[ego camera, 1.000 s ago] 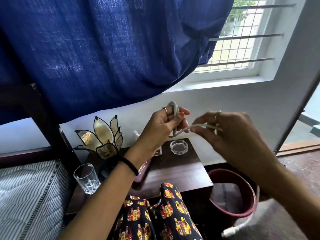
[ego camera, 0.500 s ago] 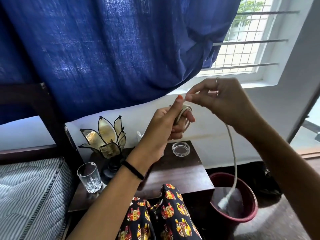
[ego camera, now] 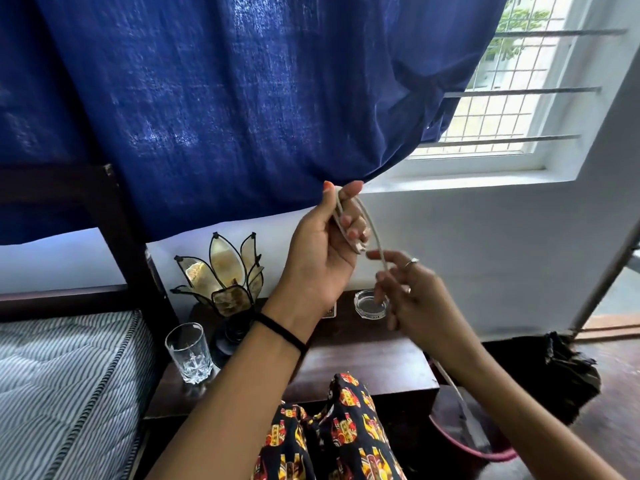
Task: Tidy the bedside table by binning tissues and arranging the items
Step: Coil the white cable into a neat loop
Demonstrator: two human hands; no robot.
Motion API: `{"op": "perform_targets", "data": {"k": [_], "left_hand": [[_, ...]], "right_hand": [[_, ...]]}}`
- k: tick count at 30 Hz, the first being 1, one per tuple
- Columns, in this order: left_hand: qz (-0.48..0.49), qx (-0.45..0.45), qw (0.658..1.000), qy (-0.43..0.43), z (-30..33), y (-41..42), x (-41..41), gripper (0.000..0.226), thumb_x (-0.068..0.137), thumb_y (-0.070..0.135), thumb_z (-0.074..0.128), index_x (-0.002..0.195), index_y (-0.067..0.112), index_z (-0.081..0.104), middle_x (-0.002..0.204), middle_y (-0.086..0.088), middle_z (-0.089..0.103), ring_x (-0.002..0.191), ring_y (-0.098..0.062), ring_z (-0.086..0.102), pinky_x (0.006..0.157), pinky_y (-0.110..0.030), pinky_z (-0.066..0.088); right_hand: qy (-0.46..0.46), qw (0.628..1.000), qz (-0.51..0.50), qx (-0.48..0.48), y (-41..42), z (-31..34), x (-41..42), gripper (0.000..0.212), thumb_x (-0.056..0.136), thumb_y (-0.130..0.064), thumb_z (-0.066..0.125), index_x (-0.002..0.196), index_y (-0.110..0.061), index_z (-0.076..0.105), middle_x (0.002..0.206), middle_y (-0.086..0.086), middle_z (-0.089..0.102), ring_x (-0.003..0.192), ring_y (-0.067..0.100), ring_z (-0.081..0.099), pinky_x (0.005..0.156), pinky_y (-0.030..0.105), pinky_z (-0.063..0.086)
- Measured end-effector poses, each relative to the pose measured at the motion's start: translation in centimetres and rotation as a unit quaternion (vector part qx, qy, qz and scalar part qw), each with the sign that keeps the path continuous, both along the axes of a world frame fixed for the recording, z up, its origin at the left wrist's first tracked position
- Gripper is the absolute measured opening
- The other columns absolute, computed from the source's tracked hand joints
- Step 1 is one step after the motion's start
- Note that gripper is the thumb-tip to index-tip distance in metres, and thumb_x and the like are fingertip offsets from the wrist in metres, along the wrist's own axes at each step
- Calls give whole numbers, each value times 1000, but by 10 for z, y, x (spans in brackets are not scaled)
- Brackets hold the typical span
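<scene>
The left hand (ego camera: 322, 247) keeps its grip pressed together on a small bundle of white charging cable (ego camera: 375, 237), loops pinned between thumb and fingers, the hand raised in front of the blue curtain (ego camera: 242, 98). The right hand (ego camera: 412, 299) has dropped from above the bundle half a second ago to about 4 o'clock of it, its blurred fingers closed loosely around the free run of cable, which arcs over the left fingertips and down through them. Another turn appears to have just gone on, so the coil is growing and the slack is shortening; the tail runs on past the right forearm to a plug end (ego camera: 472, 429) hanging over the red bin (ego camera: 498, 455) at 5 o'clock. Below the hands, the table (ego camera: 374, 362) carries a glass ashtray (ego camera: 370, 303), a petal-shaped lamp (ego camera: 221, 271) and a tumbler (ego camera: 188, 353) at 8 o'clock. No tissues show on it, so the arranging part seems under way, with the coil yet to be set down.
</scene>
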State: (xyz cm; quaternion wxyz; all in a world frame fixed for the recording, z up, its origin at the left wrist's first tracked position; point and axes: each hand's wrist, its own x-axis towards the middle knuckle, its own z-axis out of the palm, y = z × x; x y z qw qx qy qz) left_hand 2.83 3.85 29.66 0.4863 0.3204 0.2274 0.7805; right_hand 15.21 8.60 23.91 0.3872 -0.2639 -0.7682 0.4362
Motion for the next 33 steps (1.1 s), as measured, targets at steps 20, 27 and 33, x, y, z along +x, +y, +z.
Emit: {"op": "perform_targets", "data": {"k": [20,27,33], "left_hand": [[109,-130,911,376,-18,-3,-2,15,96,14,52,97,2,60,68,-1,64,64,-13,61,66,-27,44],[41,-131,905,403,-18,-7,1,24,100,15,43,83,11,60,54,2,55,47,-10,49,52,-21,38],[-23,-116,957,265,-10,-5,3,53,101,40,27,79,6,61,44,5,32,40,-6,25,39,-17,19]], "right_hand": [[-418,837,60,347,-32,75,26,16,91,-19,46,78,-27,41,67,-7,40,64,28,51,57,31,39],[-279,865,82,408,6,115,23,15,89,-20,58,93,-26,71,76,-18,59,65,-3,50,64,3,34],[-195,895,67,395,29,121,17,18,91,-18,59,100,-26,71,80,-16,48,73,-2,49,67,11,37]]}}
